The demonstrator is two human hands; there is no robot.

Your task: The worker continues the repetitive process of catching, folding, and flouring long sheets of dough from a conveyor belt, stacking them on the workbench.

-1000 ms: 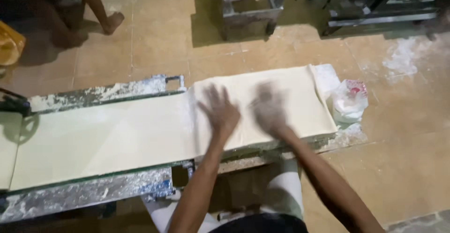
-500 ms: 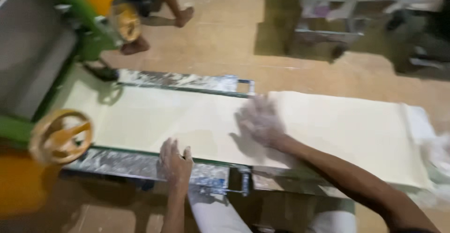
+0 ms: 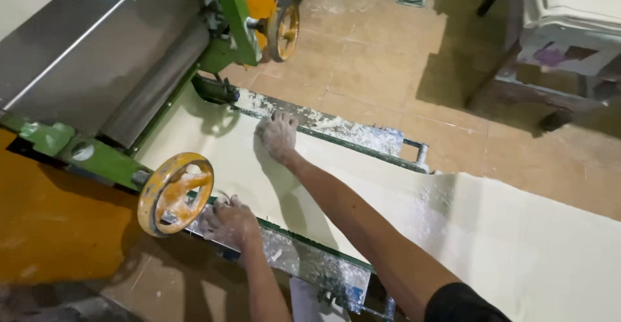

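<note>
Right hand (image 3: 277,134) flat on dough sheet (image 3: 491,231) — left hand (image 3: 229,222) grips rail (image 3: 304,267).

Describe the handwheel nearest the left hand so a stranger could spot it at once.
Start at the green-framed steel roller machine. On its near end, beside the floury left hand, sits the yellow spoked handwheel. The other yellow wheel sits at the far end, away from both hands.
</note>
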